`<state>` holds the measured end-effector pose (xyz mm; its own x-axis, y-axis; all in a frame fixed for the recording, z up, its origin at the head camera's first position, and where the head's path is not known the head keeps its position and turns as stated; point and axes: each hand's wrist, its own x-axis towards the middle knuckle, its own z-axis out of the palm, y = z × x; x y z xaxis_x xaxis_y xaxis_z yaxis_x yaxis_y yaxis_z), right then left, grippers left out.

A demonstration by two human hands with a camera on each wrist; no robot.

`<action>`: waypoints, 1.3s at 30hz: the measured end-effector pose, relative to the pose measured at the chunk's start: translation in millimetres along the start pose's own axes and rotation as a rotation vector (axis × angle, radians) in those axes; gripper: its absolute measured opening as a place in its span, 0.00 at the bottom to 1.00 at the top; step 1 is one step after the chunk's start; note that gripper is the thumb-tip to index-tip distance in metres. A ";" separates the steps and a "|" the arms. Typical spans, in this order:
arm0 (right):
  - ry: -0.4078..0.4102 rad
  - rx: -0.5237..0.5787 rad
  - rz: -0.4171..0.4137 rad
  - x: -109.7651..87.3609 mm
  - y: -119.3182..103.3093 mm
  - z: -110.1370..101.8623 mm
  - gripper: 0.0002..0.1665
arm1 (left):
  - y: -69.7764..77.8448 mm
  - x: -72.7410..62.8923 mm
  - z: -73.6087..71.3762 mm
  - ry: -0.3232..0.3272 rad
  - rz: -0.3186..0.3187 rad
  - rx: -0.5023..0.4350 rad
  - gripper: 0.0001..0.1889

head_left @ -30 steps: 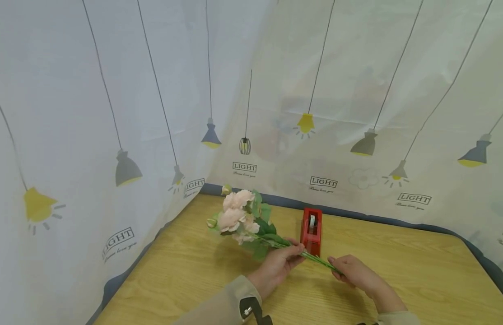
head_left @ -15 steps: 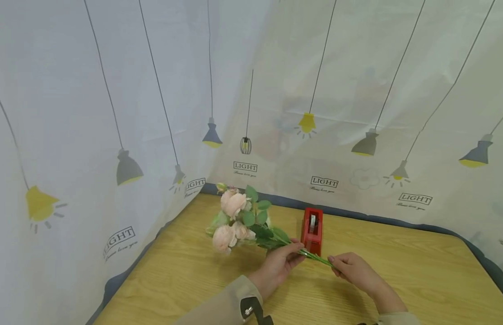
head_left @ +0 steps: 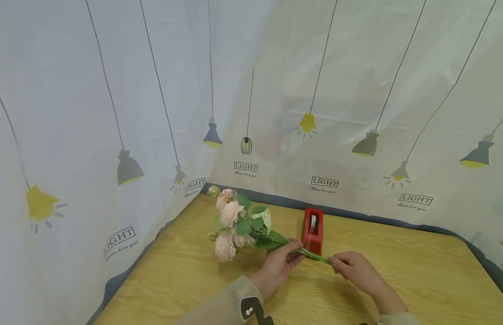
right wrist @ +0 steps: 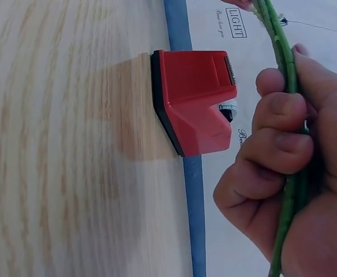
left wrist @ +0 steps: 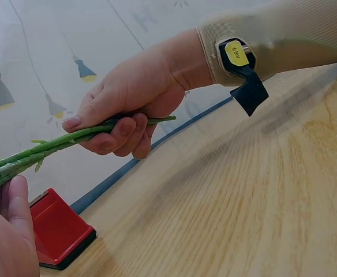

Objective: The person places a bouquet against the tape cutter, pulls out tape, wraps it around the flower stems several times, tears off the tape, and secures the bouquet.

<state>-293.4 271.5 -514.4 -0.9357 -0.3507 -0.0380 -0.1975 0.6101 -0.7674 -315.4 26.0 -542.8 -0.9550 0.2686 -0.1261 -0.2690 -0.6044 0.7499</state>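
A bouquet of artificial flowers (head_left: 231, 214), pale pink and cream with green leaves, is held above the table, its blooms toward the left. My left hand (head_left: 277, 266) grips the green stems just below the leaves. Nearer the cut ends, my right hand (head_left: 355, 271) pinches the stems between thumb and curled fingers. In the right wrist view the fingers of the right hand (right wrist: 278, 150) wrap the stems (right wrist: 289, 63). The left wrist view shows the stem tips poking out past the right hand (left wrist: 137, 104); only part of the left hand (left wrist: 10, 231) appears there.
A red tape dispenser (head_left: 312, 232) with a small roll of tape stands on the wooden table (head_left: 398, 253), just behind the stems. Behind the table hangs a pale curtain (head_left: 284, 149) printed with lamps, its dark blue edging along the tabletop.
The bouquet has turned about its stems, so the blooms and leaves face differently and a cream flower shows on the right. Both hands stay nearly in place, still holding the stems.
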 end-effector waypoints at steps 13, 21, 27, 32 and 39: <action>0.047 -0.122 -0.003 -1.7 -7.2 -2.5 0.20 | 0.4 -2.9 3.1 0.037 -0.029 0.012 0.03; 0.061 -0.157 -0.009 -4.3 -7.5 -5.1 0.17 | -3.6 -2.5 2.6 0.062 -0.042 0.010 0.06; 0.127 -0.293 -0.105 -2.3 -4.3 -2.3 0.16 | -5.9 -1.8 1.7 0.071 -0.052 -0.005 0.20; 0.182 -0.375 -0.175 -0.7 -3.9 0.5 0.15 | -7.4 -1.8 -0.3 0.090 -0.053 -0.010 0.22; 0.167 -0.336 -0.118 -2.2 -6.7 0.5 0.17 | -7.1 1.1 -0.1 0.089 -0.051 -0.027 0.04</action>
<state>-289.9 267.8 -509.5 -0.9300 -0.3290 0.1639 -0.3655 0.7806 -0.5070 -314.5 30.6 -548.4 -0.9470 0.2327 -0.2212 -0.3194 -0.6123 0.7232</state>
